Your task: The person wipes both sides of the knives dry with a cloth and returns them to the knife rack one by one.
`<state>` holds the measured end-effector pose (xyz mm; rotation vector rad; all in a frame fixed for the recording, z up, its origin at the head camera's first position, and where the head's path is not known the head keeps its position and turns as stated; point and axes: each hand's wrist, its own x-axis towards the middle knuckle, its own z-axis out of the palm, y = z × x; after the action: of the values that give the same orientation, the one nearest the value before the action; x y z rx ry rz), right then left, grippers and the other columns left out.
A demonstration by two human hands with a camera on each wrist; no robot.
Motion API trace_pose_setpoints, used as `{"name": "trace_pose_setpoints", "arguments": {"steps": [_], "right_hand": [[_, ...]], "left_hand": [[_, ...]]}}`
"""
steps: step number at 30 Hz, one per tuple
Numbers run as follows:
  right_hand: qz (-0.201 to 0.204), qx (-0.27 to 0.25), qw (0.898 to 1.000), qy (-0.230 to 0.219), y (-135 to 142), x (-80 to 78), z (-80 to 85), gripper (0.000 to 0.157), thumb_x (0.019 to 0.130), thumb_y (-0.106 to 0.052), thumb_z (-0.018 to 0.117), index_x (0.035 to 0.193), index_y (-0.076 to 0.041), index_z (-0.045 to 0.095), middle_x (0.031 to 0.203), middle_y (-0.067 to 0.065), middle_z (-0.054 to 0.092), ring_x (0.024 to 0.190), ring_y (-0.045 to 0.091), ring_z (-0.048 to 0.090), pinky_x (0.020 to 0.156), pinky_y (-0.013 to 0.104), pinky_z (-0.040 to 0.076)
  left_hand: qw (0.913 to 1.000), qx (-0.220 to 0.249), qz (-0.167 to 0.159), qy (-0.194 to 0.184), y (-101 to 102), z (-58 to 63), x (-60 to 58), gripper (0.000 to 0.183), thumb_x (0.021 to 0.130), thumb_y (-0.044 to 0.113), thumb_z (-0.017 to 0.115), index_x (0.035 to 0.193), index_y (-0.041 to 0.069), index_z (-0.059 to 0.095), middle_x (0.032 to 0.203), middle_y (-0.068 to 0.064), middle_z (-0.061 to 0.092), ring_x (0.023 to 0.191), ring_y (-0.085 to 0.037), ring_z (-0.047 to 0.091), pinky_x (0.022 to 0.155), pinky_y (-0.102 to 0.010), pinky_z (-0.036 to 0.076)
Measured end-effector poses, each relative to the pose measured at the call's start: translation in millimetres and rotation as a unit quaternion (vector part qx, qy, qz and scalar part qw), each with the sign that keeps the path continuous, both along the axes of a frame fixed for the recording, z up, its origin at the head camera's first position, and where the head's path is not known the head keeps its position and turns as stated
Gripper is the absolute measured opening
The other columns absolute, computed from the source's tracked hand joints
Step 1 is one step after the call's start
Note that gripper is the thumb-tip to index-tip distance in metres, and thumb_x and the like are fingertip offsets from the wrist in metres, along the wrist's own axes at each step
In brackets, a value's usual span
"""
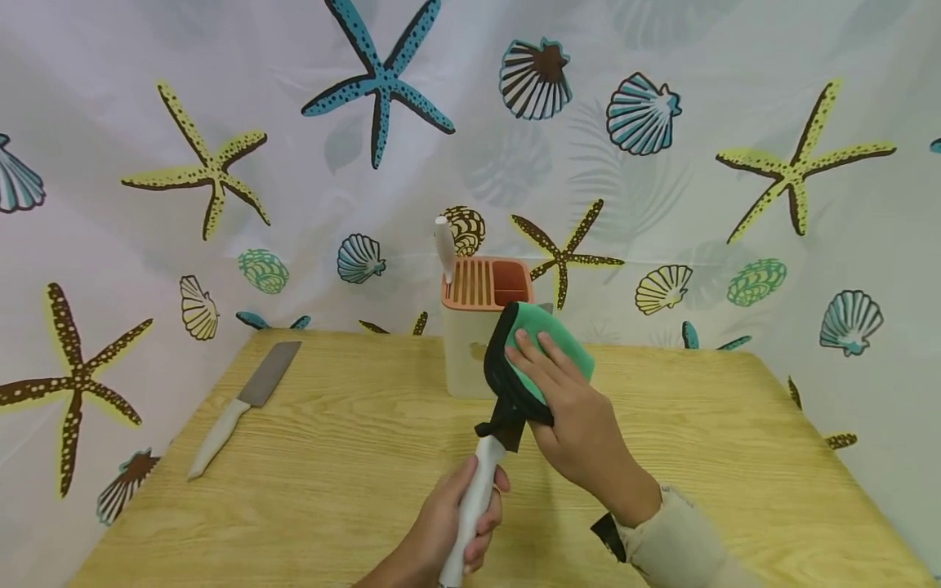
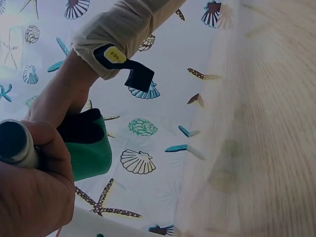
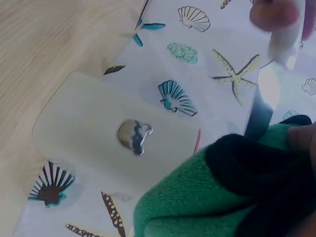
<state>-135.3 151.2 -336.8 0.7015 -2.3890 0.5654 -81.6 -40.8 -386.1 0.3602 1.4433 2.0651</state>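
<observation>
Table [image 1: 353, 490], knife [image 1: 476, 492], cloth [image 1: 571, 345], blurry yellow label [image 2: 115, 54]

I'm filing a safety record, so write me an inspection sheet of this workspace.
Surface: wood-grain table.
Job's things: knife held up, blade partly covered by a green cloth with black edging.
Clutter: another knife lying flat, left side; cream holder with orange top, a white handle sticking up from it.
Hands: left hand grips the knife's handle; right hand holds the cloth.
Cables: nothing seen.
Surroundings: sheet printed with starfish and shells.
</observation>
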Motion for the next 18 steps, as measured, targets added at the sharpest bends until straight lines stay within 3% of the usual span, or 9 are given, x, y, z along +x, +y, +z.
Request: {"name": "trace_pose_setpoints", "arguments": {"steps": [5,10,14,18], "right_hand": [[0.044,0.041,0.997,-0.039,-12,19.6,-1.2,0.066,0.081,-0.003,0.066,0.144,-0.019,0.054,0.154,-0.001,0.048,0.143,0.029,0.045,0.054,0.024,0.052],[0.089,0.069,0.993,-0.023,-22,41.2,2.3,0.072,0.074,-0.005,0.069,0.143,-0.019,0.055,0.154,-0.002,0.049,0.143,0.029,0.046,0.077,0.035,0.062],[0.094,0.095,0.991,0.028,-26,48.3,6.9,0.082,0.067,-0.001,0.068,0.146,-0.017,0.051,0.156,0.001,0.047,0.144,0.03,0.045,0.104,0.05,0.052],[0.088,0.107,0.99,0.037,-28,44.0,8.5,0.087,0.064,0.003,0.067,0.147,-0.017,0.049,0.157,0.002,0.044,0.145,0.028,0.043,0.112,0.053,0.044]], "left_hand": [[0.9994,-0.005,0.013,0.032,-5,2.2,-8.4,0.038,0.11,0.038,0.018,0.106,0.01,0.044,0.064,0.012,0.046,0.04,0.004,0.043,0.037,-0.014,0.037],[0.9935,-0.065,0.078,0.051,-8,4.9,-9.8,0.033,0.11,0.036,0.027,0.097,0.01,0.043,0.055,0.009,0.046,0.04,0.0,0.043,0.039,-0.016,0.038],[0.9803,-0.086,0.162,0.072,-8,8.9,-8.9,0.023,0.105,0.021,0.041,0.096,0.003,0.052,0.058,0.006,0.054,0.041,-0.004,0.048,0.042,-0.018,0.041],[0.9694,-0.077,0.207,0.108,-5,9.9,-5.7,0.025,0.102,0.015,0.051,0.108,-0.008,0.058,0.076,0.002,0.062,0.048,-0.006,0.058,0.047,-0.02,0.05]]}}
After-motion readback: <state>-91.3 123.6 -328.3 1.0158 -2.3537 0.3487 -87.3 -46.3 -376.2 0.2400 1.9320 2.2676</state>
